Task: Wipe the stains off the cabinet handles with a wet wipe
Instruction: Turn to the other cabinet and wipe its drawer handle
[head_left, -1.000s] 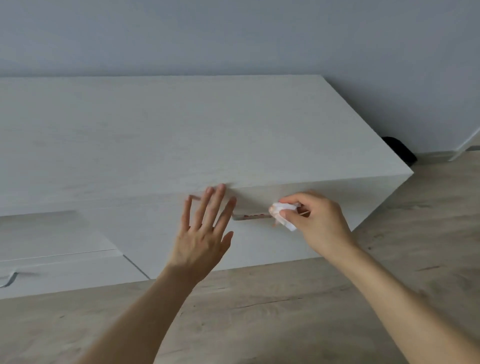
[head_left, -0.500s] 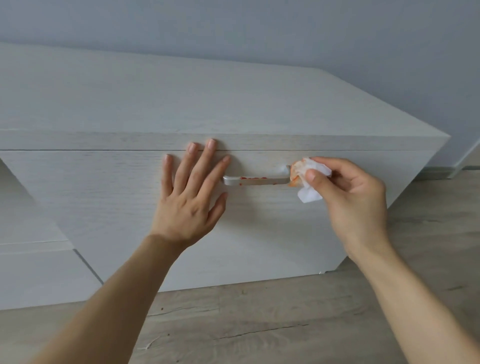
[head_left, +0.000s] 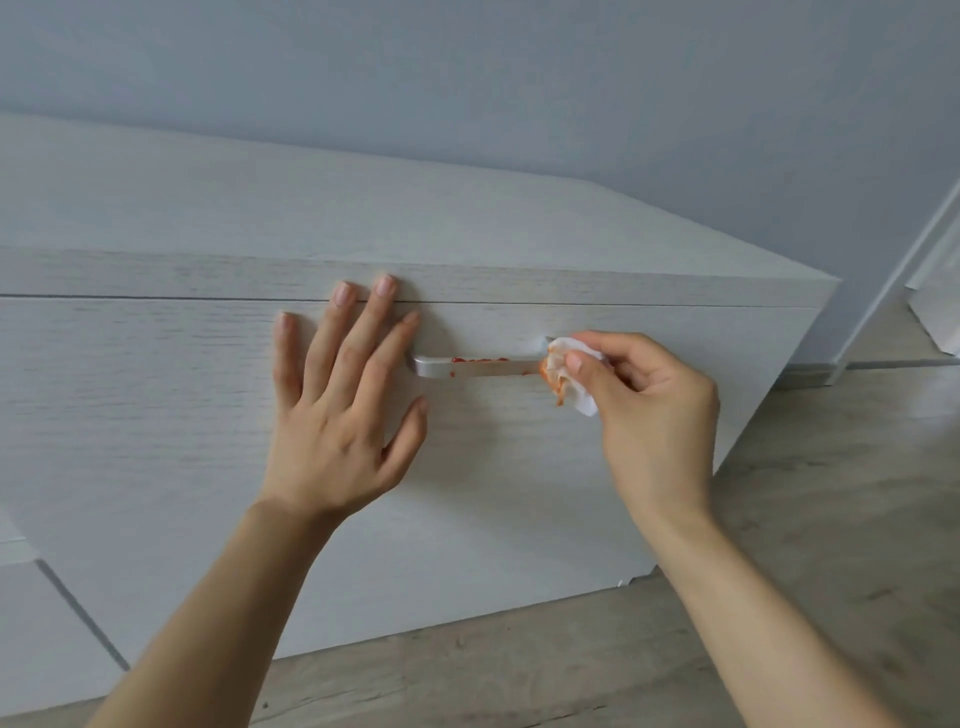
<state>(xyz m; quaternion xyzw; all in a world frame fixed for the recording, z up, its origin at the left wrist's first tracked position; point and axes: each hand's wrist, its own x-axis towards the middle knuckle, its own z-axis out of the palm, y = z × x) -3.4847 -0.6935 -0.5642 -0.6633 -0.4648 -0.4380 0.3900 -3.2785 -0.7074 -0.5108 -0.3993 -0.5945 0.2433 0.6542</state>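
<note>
Fingers (head_left: 592, 371) of the right hand (head_left: 660, 410) are pinching the one wet wipe (head_left: 563, 384) at the right end of the single handle (head_left: 483, 368), whose long axis is running level, leftward from them. Red stains (head_left: 480, 359) are lying along it toward the left hand (head_left: 337, 410), pressing flat and straight-fingered on the cabinet front (head_left: 156, 415); that covered end is probably stained too
</note>
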